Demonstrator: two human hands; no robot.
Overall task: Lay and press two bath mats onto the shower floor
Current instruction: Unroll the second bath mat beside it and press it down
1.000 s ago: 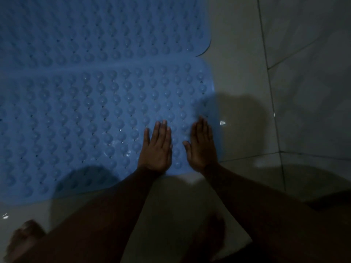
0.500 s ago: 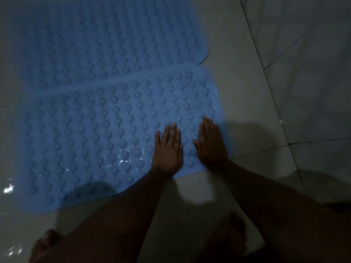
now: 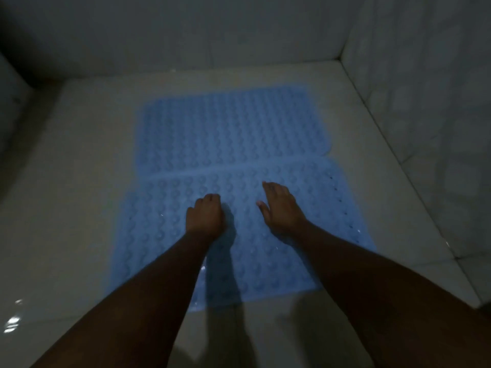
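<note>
— Since the shower floor looks wet and glossy, how will those mats behave on it?

— Slippery until they bite, I'd judge. Both already lie flat on the pale tile. The far mat is toward the back wall and the near mat is just in front of it. Their long edges touch or slightly overlap; I cannot tell which.

— Heavy?

— Light, soft and floppy by the look of them: thin blue sheets covered in rows of bumps. One would probably sag if lifted by a corner, so take a long edge with both hands set well apart. Pressing needs no hold, only flat weight from above.

— And the hands?

— Both are over the middle of the near mat. The left grip is clenched, with its fingers curled under and nothing in it. The right grip is released, fingers straight, thumb out, palm down. Blur hides whether either actually touches the mat.

— Anything smaller?

— A row of dark drain holes runs along the near mat's right end, and a few bright droplets sit near the left grip. The wet film should help the mat stick, though it may skate sideways under a slanted push.
</note>
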